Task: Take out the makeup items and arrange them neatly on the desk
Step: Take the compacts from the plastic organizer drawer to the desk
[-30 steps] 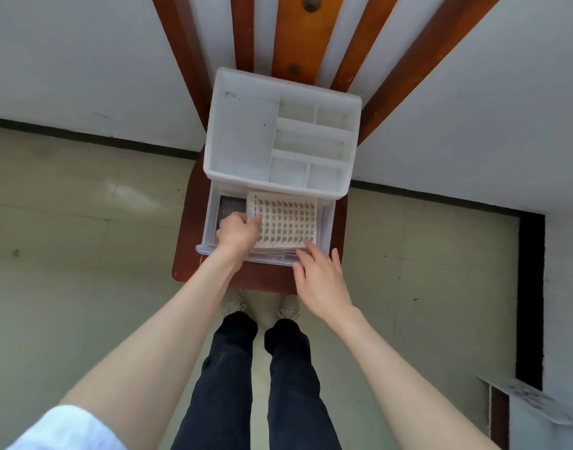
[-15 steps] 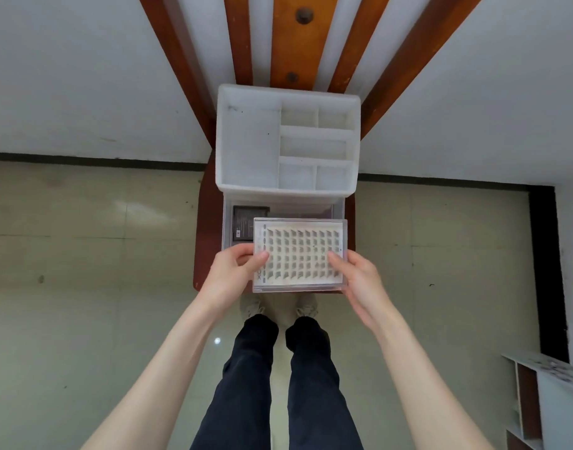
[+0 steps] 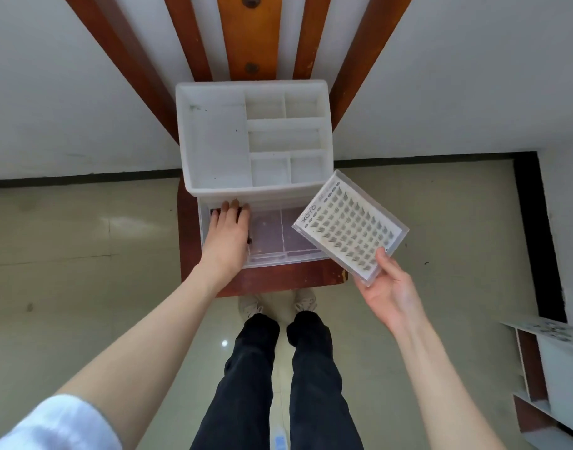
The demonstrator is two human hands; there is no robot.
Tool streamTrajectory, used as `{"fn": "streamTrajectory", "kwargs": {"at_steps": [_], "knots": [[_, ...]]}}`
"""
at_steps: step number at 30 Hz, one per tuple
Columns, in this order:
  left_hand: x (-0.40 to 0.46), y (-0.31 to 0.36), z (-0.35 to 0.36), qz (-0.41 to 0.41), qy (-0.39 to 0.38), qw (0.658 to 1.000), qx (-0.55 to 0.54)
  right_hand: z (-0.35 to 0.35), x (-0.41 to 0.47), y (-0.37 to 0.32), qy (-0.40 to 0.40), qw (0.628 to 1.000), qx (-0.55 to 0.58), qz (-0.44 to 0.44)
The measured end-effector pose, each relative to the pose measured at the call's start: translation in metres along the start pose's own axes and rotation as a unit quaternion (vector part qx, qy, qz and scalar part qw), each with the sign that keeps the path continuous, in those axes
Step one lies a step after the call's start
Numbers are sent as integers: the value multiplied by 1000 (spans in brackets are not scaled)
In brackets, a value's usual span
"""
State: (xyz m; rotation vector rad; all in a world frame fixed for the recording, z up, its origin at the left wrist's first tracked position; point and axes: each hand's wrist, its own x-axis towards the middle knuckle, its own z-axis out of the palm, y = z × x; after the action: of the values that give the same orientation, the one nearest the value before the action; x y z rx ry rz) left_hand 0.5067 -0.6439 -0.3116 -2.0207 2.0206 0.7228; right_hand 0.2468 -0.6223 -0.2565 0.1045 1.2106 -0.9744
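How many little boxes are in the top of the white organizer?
6. One big compartment fills the left. On the right: two small ones at the back, one long one in the middle, two small ones at the front. None looks hidden.

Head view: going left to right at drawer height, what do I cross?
Left hand reaching into the clear drawer over a dark item → lash tray box tilted → right hand holding the box's lower corner.
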Motion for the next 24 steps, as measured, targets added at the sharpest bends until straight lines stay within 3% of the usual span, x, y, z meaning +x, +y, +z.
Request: {"fn": "streamTrajectory", "kwargs": {"at_steps": [10, 17, 21, 23, 24], "knots": [[-2, -1, -3, -17, 21, 999, 33, 16, 0, 20, 35, 995, 79, 41], [-7, 1, -11, -26, 76, 989, -122, 15, 0, 37, 92, 987, 108, 80], [-23, 10, -23, -116, 155, 920, -340, 23, -2, 41, 69, 975, 187, 96], [-36, 10, -30, -177, 200, 861, -433, 26, -6, 40, 61, 969, 215, 107], [-44, 8, -32, -215, 211, 815, -494, 27, -8, 39, 54, 965, 228, 114]]}}
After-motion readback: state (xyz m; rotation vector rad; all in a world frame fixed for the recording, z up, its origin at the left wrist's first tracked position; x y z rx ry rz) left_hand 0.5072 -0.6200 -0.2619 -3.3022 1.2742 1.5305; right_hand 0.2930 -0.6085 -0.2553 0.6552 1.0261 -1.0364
